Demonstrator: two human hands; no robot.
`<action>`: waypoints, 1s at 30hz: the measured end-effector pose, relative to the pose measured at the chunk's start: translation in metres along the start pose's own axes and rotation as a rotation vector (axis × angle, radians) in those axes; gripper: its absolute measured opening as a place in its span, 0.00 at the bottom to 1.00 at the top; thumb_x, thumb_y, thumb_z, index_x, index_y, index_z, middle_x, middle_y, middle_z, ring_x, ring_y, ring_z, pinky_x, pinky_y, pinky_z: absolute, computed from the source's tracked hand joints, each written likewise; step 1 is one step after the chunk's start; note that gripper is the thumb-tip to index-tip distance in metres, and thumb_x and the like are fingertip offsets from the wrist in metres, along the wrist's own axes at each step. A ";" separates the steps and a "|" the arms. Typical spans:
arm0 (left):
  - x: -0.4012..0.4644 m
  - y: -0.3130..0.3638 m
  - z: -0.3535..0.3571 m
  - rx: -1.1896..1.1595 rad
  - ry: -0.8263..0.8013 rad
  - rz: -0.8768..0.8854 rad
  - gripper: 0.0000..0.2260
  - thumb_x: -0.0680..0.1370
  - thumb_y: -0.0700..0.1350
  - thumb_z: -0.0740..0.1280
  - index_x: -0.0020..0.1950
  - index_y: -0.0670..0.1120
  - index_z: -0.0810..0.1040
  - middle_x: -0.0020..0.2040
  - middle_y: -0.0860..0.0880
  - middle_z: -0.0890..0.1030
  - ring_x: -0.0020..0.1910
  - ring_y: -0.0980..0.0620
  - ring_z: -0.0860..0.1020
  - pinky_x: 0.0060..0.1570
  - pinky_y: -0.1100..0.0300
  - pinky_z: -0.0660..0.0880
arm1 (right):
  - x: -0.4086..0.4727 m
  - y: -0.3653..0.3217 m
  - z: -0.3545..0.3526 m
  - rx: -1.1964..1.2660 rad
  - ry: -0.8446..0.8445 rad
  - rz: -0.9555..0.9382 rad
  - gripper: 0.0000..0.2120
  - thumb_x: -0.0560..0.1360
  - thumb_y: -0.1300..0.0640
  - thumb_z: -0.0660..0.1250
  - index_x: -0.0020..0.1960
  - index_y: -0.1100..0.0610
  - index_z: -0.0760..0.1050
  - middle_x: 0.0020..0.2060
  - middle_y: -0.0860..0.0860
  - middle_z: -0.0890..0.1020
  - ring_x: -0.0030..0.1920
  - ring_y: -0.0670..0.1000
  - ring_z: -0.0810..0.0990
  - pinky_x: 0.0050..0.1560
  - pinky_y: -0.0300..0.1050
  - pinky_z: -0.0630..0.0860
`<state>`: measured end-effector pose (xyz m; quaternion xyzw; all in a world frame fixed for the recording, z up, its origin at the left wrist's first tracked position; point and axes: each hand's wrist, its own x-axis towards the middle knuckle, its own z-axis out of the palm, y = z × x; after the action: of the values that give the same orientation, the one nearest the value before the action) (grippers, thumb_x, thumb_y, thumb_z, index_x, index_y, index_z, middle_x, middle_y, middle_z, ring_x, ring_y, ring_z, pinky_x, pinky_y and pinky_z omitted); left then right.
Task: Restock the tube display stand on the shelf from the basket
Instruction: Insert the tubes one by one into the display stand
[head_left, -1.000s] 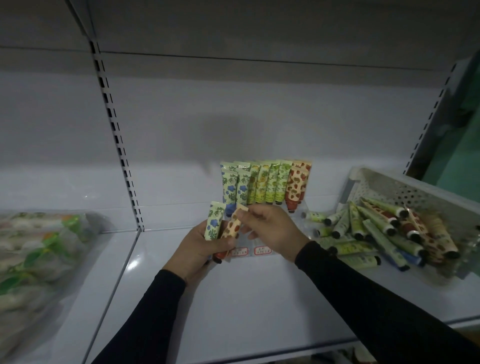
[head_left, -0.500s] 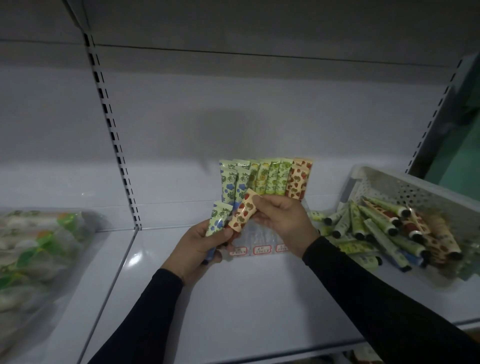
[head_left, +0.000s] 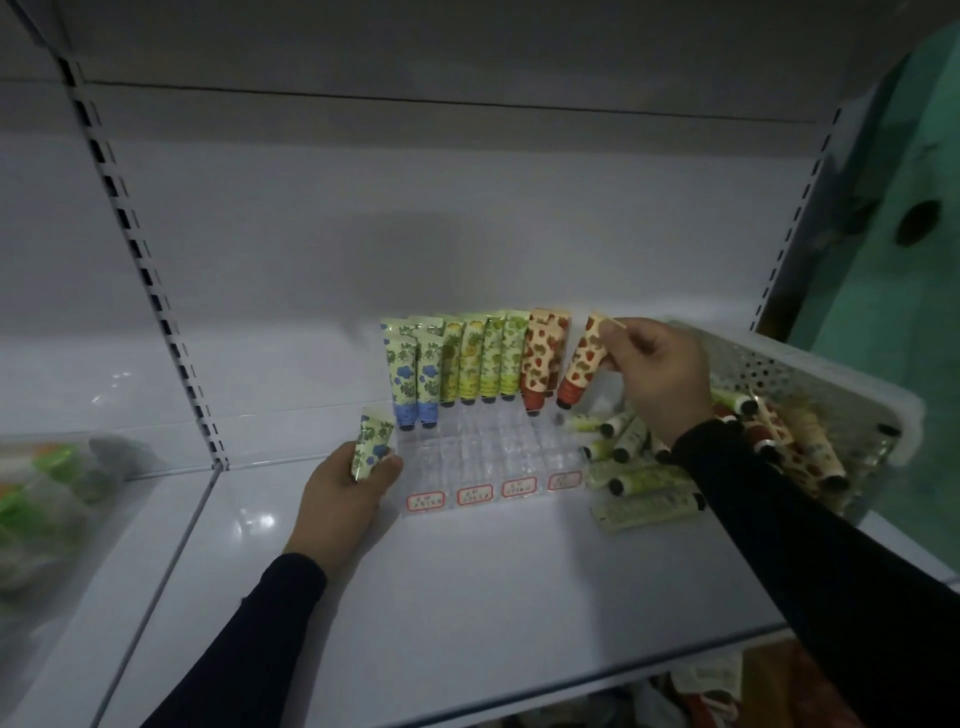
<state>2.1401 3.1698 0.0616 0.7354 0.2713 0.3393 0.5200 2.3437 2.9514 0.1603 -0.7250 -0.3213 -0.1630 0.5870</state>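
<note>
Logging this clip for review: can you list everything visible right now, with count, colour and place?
Display stand: one, clear, red-framed labels along its front, mid shelf.
Tubes in stand: about eight showing, blue-flowered at left, yellow-green in the middle, strawberry-print at right, back rows.
Strawberry tube: one, cream and red, tilted at the stand's right end.
Blue-flowered tube: one, at the stand's left front.
Basket: one, white, perforated, right of the stand, tipped.
Loose tubes: many, mostly green and red, spilling from the basket; count unclear.
Shelf: white.
Bagged goods: green and orange, far left, blurred.
Left hand: holds the blue-flowered tube.
Right hand: pinches the strawberry tube.
</note>
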 end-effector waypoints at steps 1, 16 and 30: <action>0.000 0.000 0.000 0.026 -0.013 0.002 0.06 0.78 0.45 0.69 0.41 0.47 0.76 0.30 0.53 0.76 0.28 0.56 0.70 0.31 0.60 0.67 | 0.003 0.004 0.000 -0.009 -0.007 0.002 0.13 0.79 0.50 0.65 0.46 0.58 0.82 0.36 0.54 0.83 0.40 0.54 0.82 0.45 0.58 0.80; 0.001 -0.001 -0.002 0.033 -0.035 -0.007 0.10 0.78 0.45 0.69 0.39 0.46 0.74 0.27 0.53 0.74 0.26 0.57 0.68 0.31 0.59 0.68 | 0.024 0.018 0.019 -0.154 -0.149 -0.014 0.14 0.80 0.50 0.63 0.49 0.59 0.83 0.40 0.50 0.84 0.42 0.48 0.81 0.48 0.44 0.76; 0.002 -0.003 -0.003 0.018 -0.042 -0.026 0.08 0.78 0.46 0.69 0.41 0.45 0.76 0.27 0.53 0.74 0.26 0.55 0.68 0.31 0.56 0.69 | 0.026 0.018 0.025 -0.133 -0.152 0.035 0.11 0.77 0.50 0.67 0.49 0.55 0.84 0.39 0.46 0.84 0.41 0.40 0.80 0.43 0.29 0.73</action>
<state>2.1392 3.1742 0.0602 0.7436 0.2729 0.3143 0.5233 2.3710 2.9805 0.1564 -0.7783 -0.3405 -0.1182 0.5141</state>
